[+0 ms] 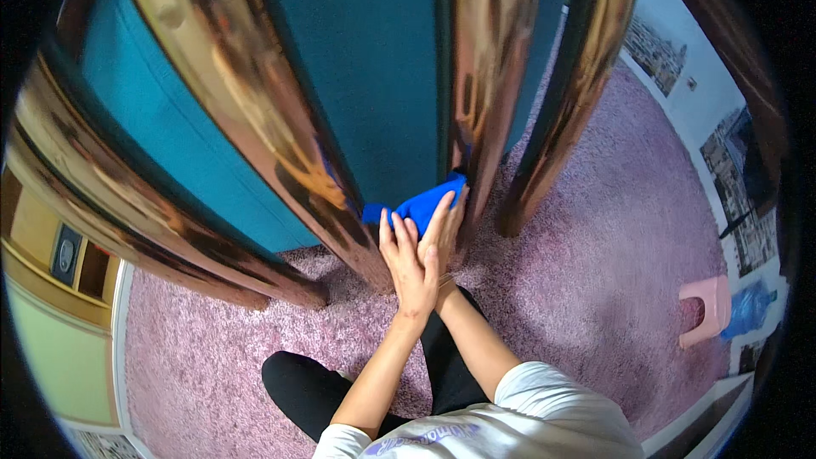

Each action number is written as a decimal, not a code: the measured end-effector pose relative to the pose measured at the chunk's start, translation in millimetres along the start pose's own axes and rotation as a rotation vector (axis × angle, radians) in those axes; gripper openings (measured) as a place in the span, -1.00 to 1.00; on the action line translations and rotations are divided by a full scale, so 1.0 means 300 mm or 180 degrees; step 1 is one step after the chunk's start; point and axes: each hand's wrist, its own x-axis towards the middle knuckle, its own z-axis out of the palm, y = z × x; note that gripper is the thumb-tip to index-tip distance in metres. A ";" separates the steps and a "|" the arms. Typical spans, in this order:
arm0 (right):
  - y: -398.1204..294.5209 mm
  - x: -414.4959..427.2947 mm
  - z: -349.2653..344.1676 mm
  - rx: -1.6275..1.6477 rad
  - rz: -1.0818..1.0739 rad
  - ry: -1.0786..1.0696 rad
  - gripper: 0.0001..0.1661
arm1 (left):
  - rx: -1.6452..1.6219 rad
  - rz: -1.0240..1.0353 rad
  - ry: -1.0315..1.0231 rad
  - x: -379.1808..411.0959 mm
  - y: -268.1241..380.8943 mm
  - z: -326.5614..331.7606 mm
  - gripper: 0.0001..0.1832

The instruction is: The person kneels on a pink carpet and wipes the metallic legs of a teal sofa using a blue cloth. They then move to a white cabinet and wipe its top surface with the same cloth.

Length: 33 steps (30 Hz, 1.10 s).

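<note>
A bright blue cloth [430, 203] spans the gap between two polished gold-and-copper metal columns. My left hand [408, 268] lies over its lower edge, fingers pointing up. Tucked close beside and partly behind it, my right hand [452, 229] is at the cloth's right end, against the middle column [494, 95]. The cloth's left end touches or nearly touches the left column [255, 108]. My wrists are close together, and part of the right hand is hidden by the left. Behind the cloth is a flat teal panel [363, 70].
More shiny columns curve down at the left [121, 140] and right [574, 102] to a pink shaggy carpet [612, 255]. My bent leg [303, 376] is on the carpet. A pink plastic stool [717, 309] and a blue plastic bottle [749, 309] stand far right; a wooden cabinet [38, 223] is left.
</note>
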 end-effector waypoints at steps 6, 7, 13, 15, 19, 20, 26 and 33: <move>0.068 0.278 -0.112 -0.0515 -0.0486 0.0926 -0.03 | -0.0290 0.0666 0.0021 0.235 0.185 0.104 -0.19; 0.063 0.337 -0.133 -0.0544 -0.0597 0.1046 -0.03 | -0.0183 0.0774 0.0075 0.277 0.220 0.112 -0.18; 0.083 0.492 -0.138 -0.0486 -0.0839 0.1118 -0.04 | -0.0377 0.0860 0.0045 0.411 0.277 0.153 -0.10; 0.124 0.435 -0.131 -0.0338 -0.0656 0.0843 -0.05 | -0.0186 0.0896 -0.0016 0.369 0.228 0.183 -0.04; 0.231 0.265 -0.088 -0.0070 -0.0502 0.0652 -0.05 | 0.0155 0.0734 -0.0303 0.223 0.094 0.260 0.03; 0.280 0.215 -0.074 -0.0145 -0.0452 0.0505 -0.03 | 0.0216 0.0640 -0.0427 0.188 0.074 0.277 0.04; 0.216 0.238 -0.100 0.0016 -0.0292 0.0315 -0.03 | 0.0390 0.0819 -0.0327 0.194 0.104 0.248 0.02; 0.104 0.501 -0.173 0.0061 -0.0677 0.0764 -0.06 | 0.0005 0.0987 0.0129 0.394 0.272 0.190 -0.05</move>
